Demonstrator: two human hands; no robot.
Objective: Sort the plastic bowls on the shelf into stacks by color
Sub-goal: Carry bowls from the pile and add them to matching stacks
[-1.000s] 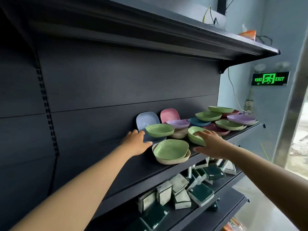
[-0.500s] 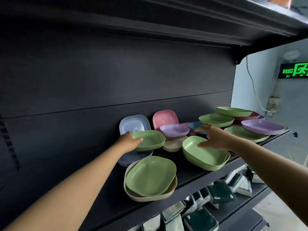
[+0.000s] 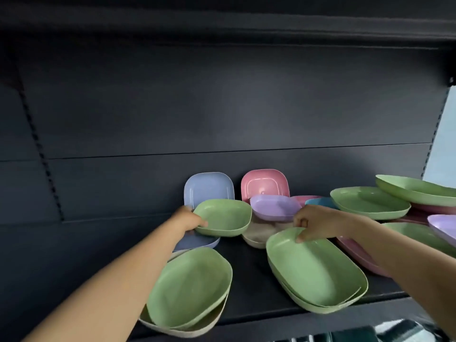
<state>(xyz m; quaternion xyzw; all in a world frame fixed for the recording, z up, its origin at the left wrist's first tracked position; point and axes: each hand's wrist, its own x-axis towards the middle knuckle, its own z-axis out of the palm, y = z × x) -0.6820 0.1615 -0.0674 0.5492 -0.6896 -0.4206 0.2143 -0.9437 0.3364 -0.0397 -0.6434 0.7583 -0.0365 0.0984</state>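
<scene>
Pastel plastic bowls lie scattered on a dark shelf. My left hand grips the left rim of a small green bowl, which sits above a blue bowl. My right hand pinches the far rim of a green stack at the front right. A green bowl nested in a beige bowl lies front left. A blue bowl and a pink bowl lean against the back panel. A lilac bowl rests on a beige bowl.
More green bowls, a teal bowl, pink bowls and a lilac bowl crowd the shelf's right side. Another shelf hangs overhead. Dark green packages lie on the shelf below.
The camera came closer and tilted down. My left hand closed on the small green bowl's rim. My right hand drew back from the far bowls onto the green stack's rim.
</scene>
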